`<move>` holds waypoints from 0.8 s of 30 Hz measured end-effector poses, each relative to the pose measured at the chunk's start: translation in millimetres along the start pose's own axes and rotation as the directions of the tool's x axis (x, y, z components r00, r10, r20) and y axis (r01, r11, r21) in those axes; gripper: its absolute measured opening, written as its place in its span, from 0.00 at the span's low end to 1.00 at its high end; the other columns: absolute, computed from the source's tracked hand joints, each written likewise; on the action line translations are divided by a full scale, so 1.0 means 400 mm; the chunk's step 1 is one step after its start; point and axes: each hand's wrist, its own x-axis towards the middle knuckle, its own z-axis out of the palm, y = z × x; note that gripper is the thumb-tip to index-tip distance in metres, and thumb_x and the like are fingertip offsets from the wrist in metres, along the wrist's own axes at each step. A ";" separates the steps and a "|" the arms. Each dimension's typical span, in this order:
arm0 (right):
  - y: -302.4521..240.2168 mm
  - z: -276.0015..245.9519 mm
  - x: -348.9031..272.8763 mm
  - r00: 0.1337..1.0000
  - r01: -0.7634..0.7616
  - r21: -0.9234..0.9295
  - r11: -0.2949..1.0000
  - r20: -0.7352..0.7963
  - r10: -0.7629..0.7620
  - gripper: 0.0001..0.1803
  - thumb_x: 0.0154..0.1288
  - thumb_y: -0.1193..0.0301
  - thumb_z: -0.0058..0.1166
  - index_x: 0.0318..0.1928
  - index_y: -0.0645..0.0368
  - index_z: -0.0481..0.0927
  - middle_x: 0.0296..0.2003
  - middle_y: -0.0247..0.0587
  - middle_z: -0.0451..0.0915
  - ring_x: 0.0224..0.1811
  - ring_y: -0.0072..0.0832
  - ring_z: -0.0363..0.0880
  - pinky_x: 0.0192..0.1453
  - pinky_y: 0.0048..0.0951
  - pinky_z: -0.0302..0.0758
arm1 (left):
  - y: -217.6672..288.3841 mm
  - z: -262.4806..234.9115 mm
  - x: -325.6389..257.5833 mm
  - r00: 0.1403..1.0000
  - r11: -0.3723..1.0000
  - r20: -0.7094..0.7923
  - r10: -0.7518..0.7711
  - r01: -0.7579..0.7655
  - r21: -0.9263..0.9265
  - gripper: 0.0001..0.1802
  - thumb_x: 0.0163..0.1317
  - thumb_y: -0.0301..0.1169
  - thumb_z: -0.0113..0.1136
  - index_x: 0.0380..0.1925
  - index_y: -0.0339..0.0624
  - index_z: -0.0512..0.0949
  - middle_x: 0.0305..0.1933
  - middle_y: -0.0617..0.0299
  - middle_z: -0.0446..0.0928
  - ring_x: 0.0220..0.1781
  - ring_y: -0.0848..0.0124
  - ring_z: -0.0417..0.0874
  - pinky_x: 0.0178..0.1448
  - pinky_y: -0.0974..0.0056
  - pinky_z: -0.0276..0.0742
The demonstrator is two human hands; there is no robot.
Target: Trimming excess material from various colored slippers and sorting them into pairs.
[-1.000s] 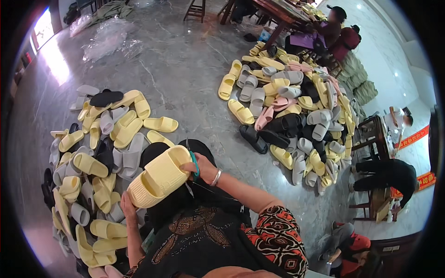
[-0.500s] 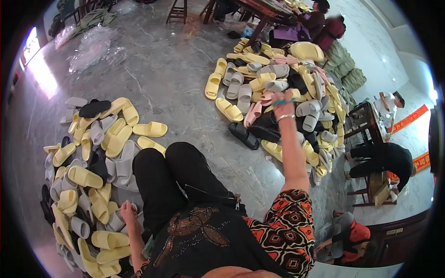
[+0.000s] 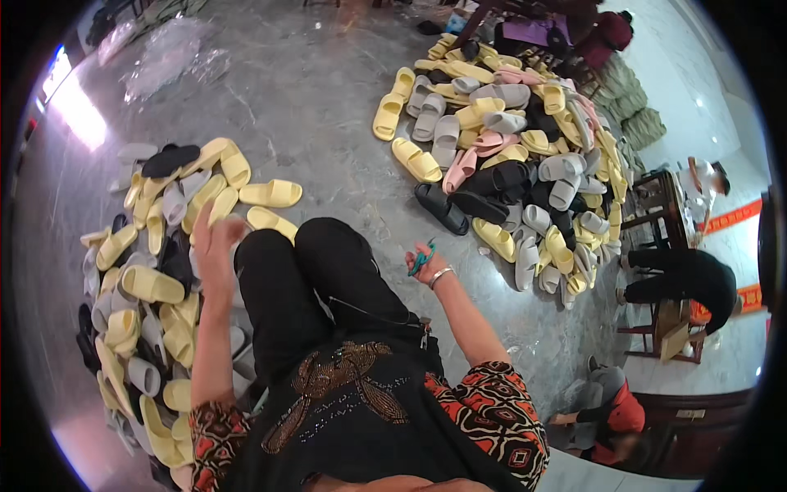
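My left hand (image 3: pixel 216 238) is raised over the pile of slippers on the left, with its fingers apart and nothing visible in them. Just beyond its fingertips lies a yellow slipper (image 3: pixel 223 205). My right hand (image 3: pixel 433 269) is closed around small green scissors (image 3: pixel 422 257) in front of my right knee, over bare floor. The blades of the scissors are too small to make out. A larger heap of yellow, grey, pink and black slippers lies ahead on the right. A black slipper (image 3: pixel 441 208) sits at its near edge, apart from my right hand.
Crumpled clear plastic (image 3: pixel 168 70) lies on the grey marble floor (image 3: pixel 320 123) at the far left. Green sacks (image 3: pixel 643 127) stand behind the right heap. On the right a person in black (image 3: pixel 693 279) bends over, with another in a red cap (image 3: pixel 627 410) nearer.
My right hand has drawn back from the right heap toward my knees, holding the scissors. My left hand has risen and moved forward over the left pile.
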 end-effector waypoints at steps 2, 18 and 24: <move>0.001 -0.020 0.027 1.000 0.011 -0.016 1.000 0.004 -0.010 0.11 0.53 0.66 0.57 0.33 0.54 0.70 0.28 0.42 0.76 0.28 0.34 0.75 0.27 0.30 0.72 | 0.044 0.063 0.001 0.935 0.878 0.219 0.279 -0.341 0.336 0.15 0.58 0.23 0.42 0.45 0.37 0.72 0.45 0.50 0.72 0.39 0.67 0.77 0.47 0.67 0.72; 0.010 -0.338 -0.006 0.920 -0.006 -0.290 0.957 -0.377 -0.108 0.21 0.52 0.62 0.61 0.41 0.57 0.66 0.28 0.44 0.75 0.30 0.33 0.76 0.27 0.26 0.76 | -0.306 -0.020 0.029 0.919 0.771 0.137 0.370 -0.386 0.507 0.08 0.48 0.33 0.51 0.25 0.39 0.74 0.32 0.52 0.73 0.33 0.54 0.75 0.37 0.56 0.72; 0.070 -0.354 -0.035 0.919 -0.152 -0.557 0.817 -0.385 -0.092 0.20 0.52 0.62 0.60 0.38 0.58 0.67 0.24 0.40 0.73 0.26 0.30 0.74 0.27 0.25 0.76 | -0.562 -0.479 -0.013 0.816 0.620 -0.500 -0.291 0.558 0.551 0.15 0.49 0.37 0.51 0.30 0.36 0.78 0.31 0.48 0.78 0.37 0.56 0.79 0.41 0.55 0.73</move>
